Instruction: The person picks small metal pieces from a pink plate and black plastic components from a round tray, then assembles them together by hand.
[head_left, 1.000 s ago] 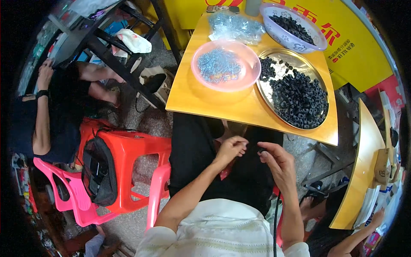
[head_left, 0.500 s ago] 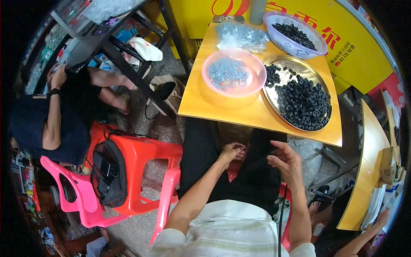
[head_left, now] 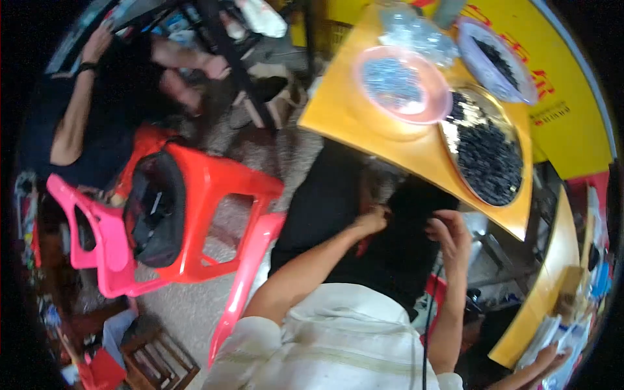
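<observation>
My left hand (head_left: 372, 221) is over my lap, its fingers curled together against my dark trousers. What it holds, if anything, is too small and blurred to make out. To its right, my right hand (head_left: 453, 231) is raised near the table's front edge, finger and thumb bent and apart, with nothing visible between them. Beyond my hands on the yellow table (head_left: 338, 107) are a pink bowl (head_left: 437, 107) of small silvery pieces and a round metal tray (head_left: 450, 146) heaped with small black parts (head_left: 491, 162).
Behind the pink bowl lie a clear plastic bag (head_left: 419, 36) and a pale patterned basin (head_left: 471, 52) of black pieces. A red stool (head_left: 221, 175) with a dark bag (head_left: 156, 208) and a pink chair (head_left: 110, 247) stand left. One person sits far left; another person's hands (head_left: 552, 357) show lower right.
The whole view has shifted and tilted, so the table appears farther right and rotated. Both hands stay over my lap, in nearly the same poses, though blurred.
</observation>
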